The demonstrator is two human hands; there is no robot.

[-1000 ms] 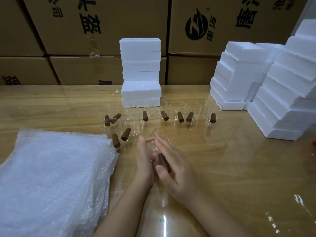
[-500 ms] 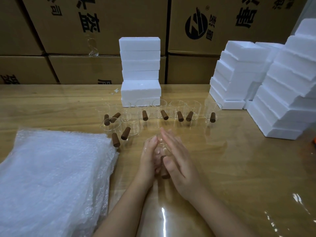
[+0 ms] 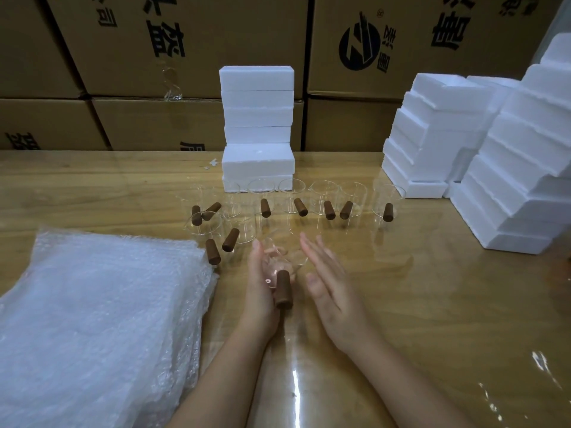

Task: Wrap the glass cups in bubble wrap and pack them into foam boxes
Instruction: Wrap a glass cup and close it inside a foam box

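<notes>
Beside bubble wrap (image 3: 92,319), left hand (image 3: 261,293) holding cup (image 3: 283,287)

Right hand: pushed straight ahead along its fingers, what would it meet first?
Likely a row cup, straight beyond the fingertips of the right hand. The held cup in the left hand sits off to the side. Hand height over the table is unclear.

On the desk (image 3: 432,304), bubble wrap (image 3: 92,319) lies near left; cups (image 3: 355,196) stand in rows mid-desk; foam boxes (image 3: 258,118) stack behind them and far right.
</notes>
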